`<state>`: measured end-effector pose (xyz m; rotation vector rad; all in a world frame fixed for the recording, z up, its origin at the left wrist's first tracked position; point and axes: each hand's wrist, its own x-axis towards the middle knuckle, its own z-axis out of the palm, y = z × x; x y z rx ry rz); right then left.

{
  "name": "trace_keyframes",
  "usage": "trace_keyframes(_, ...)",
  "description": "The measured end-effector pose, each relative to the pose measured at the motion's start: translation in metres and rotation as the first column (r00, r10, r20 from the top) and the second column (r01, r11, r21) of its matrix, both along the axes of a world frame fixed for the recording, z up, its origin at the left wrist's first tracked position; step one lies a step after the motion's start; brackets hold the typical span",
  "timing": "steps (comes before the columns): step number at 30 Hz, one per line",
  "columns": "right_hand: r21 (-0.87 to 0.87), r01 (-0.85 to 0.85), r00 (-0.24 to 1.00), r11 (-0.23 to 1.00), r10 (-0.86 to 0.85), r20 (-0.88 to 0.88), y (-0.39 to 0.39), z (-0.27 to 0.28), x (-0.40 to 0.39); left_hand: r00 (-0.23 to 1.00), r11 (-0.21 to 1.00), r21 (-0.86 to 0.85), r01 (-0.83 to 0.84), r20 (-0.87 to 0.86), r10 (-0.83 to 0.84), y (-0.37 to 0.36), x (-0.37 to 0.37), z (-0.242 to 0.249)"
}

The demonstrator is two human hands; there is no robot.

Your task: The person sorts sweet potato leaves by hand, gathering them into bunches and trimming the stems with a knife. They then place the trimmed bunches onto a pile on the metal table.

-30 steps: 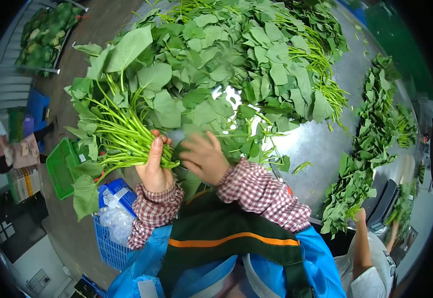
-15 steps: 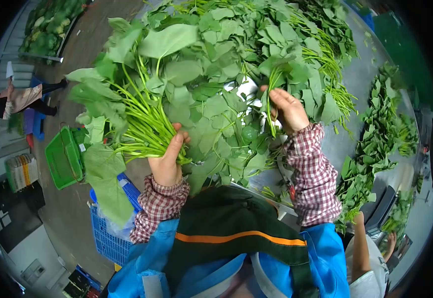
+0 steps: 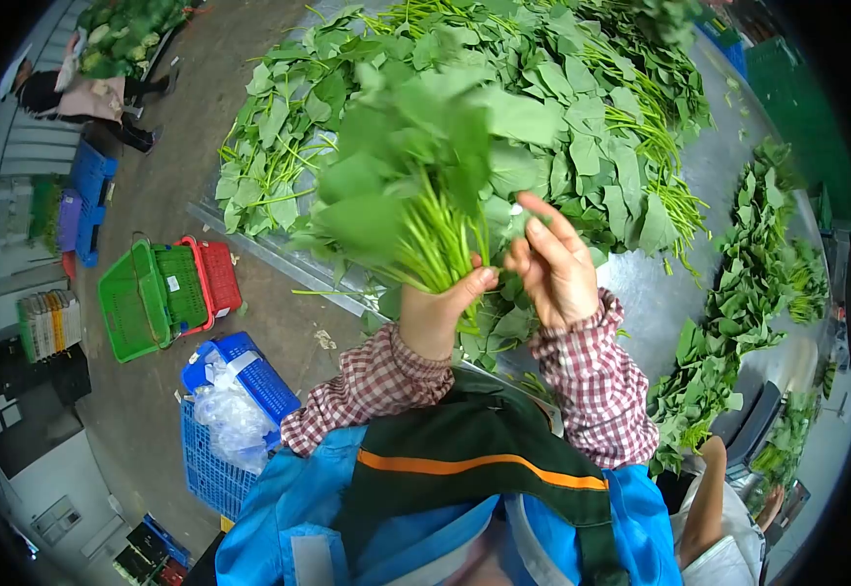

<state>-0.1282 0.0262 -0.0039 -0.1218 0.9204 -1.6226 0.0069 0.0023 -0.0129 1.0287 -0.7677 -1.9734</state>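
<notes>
My left hand point(image 3: 437, 314) is closed round the stems of a bunch of leafy greens point(image 3: 430, 210), likely sweet potato leaves. The bunch stands nearly upright, leaves up and somewhat blurred. Just to its right is my right hand point(image 3: 560, 272), index finger stretched out and the others loosely bent, with no stem visible in it. Loose greens point(image 3: 591, 107) of the same kind cover the metal table point(image 3: 635, 278) behind and beneath the hands.
More greens point(image 3: 738, 283) lie in a row at the right, where another person's arm point(image 3: 706, 488) shows. On the floor at left are green point(image 3: 132, 303) and red point(image 3: 218, 278) baskets, plus a blue crate point(image 3: 212, 469) with plastic bags point(image 3: 230, 420). Someone stands point(image 3: 88, 98) at upper left.
My left hand has swung the bunch rightward and more upright, in front of my chest. My right hand has moved lower; the few stems it held no longer show in it.
</notes>
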Motion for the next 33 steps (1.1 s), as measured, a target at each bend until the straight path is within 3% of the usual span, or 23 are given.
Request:
trace_keyframes(2,0.005,-0.272,0.950,0.962,0.268,0.159,0.025,-0.001,-0.004,0.997,0.998,0.031,-0.062,-0.040,0.063,-0.006,0.006,-0.002)
trace_keyframes(4,0.039,-0.638,0.753,0.769,0.613,0.238,0.049,0.006,-0.011,0.995,0.998,0.031,-0.063,-0.069,0.065,-0.014,0.015,-0.001)
trace_keyframes(5,0.127,-0.660,0.685,0.741,0.662,-0.303,0.054,-0.009,-0.013,0.995,0.997,0.040,-0.060,-0.076,0.063,-0.018,0.019,0.004)
trace_keyframes(6,0.215,-0.639,0.382,0.739,0.547,-0.745,0.061,-0.035,-0.012,0.995,0.997,0.048,-0.059,-0.081,0.063,-0.020,0.023,0.007)
trace_keyframes(7,0.277,-0.579,-0.059,0.767,0.300,-0.952,0.061,-0.043,-0.007,0.997,0.999,0.035,-0.021,-0.076,0.023,-0.021,0.028,0.006)
trace_keyframes(8,0.485,-0.093,-0.404,0.870,0.412,-0.817,0.060,-0.037,0.002,0.998,0.999,0.024,-0.028,-0.058,0.029,-0.021,0.030,0.008)
trace_keyframes(10,0.344,-0.192,-0.076,0.919,0.335,-0.939,0.045,-0.059,-0.014,0.998,0.999,0.001,-0.044,-0.037,0.044,-0.019,0.032,0.012)
trace_keyframes(12,0.316,0.122,0.168,0.941,0.294,-0.941,0.018,-0.081,-0.011,0.995,0.995,-0.019,-0.094,0.012,0.095,-0.016,0.035,0.013)
trace_keyframes(13,0.276,0.254,-0.204,0.927,0.330,-0.921,0.009,-0.112,-0.003,0.991,0.991,-0.036,-0.128,0.045,0.130,-0.017,0.036,0.014)
trace_keyframes(14,0.600,0.094,-0.205,0.795,0.605,-0.770,0.007,-0.120,0.010,0.983,0.985,-0.057,-0.161,0.074,0.166,-0.019,0.037,0.016)
trace_keyframes(15,0.462,-0.120,-0.082,0.879,0.455,-0.887,0.012,-0.123,0.031,0.978,0.973,-0.124,-0.193,0.053,0.201,-0.022,0.042,0.013)
trace_keyframes(17,0.219,-0.380,-0.241,0.899,0.133,-0.961,0.019,-0.095,0.063,0.955,0.946,-0.170,-0.277,0.056,0.290,-0.033,0.056,0.012)
trace_keyframes(20,0.150,-0.500,-0.006,0.853,0.170,-0.985,0.018,-0.072,0.057,0.934,0.909,-0.231,-0.346,0.001,0.356,-0.048,0.073,0.015)
trace_keyframes(22,0.091,-0.161,0.170,0.983,0.119,-0.978,0.013,-0.071,0.037,0.942,0.916,-0.231,-0.328,-0.009,0.335,-0.050,0.080,0.012)
trace_keyframes(23,0.244,0.008,0.457,0.970,0.214,-0.863,0.008,-0.073,0.026,0.950,0.923,-0.235,-0.304,-0.004,0.311,-0.048,0.082,0.010)
trace_keyframes(24,0.303,0.115,0.359,0.946,0.245,-0.901,0.001,-0.078,0.009,0.958,0.930,-0.240,-0.279,0.001,0.287,-0.047,0.084,0.007)
trace_keyframes(25,0.136,0.175,-0.092,0.975,0.154,-0.984,-0.004,-0.111,-0.012,0.961,0.938,-0.221,-0.266,0.016,0.276,-0.045,0.082,0.002)
trace_keyframes(26,0.199,0.268,-0.387,0.943,0.294,-0.874,-0.011,-0.109,-0.017,0.966,0.946,-0.200,-0.254,-0.016,0.256,-0.043,0.079,-0.003)
trace_keyframes(28,0.528,0.196,-0.452,0.826,0.554,-0.699,-0.010,-0.120,-0.026,0.978,0.961,-0.183,-0.209,-0.020,0.209,-0.038,0.069,0.003)
trace_keyframes(29,0.669,0.013,-0.242,0.743,0.651,-0.719,-0.013,-0.122,-0.030,0.981,0.971,-0.139,-0.193,-0.054,0.187,-0.037,0.066,0.005)
trace_keyframes(30,0.594,-0.128,-0.074,0.794,0.590,-0.804,-0.007,-0.129,-0.030,0.986,0.979,-0.127,-0.162,-0.046,0.158,-0.037,0.064,0.005)
trace_keyframes(32,0.363,0.052,-0.396,0.930,0.353,-0.848,0.002,-0.081,-0.015,0.996,0.991,-0.092,-0.094,-0.014,0.093,-0.033,0.063,0.008)
trace_keyframes(33,0.340,-0.037,-0.167,0.940,0.330,-0.929,0.006,-0.062,-0.012,0.999,0.992,-0.114,-0.044,-0.019,0.042,-0.032,0.058,0.014)
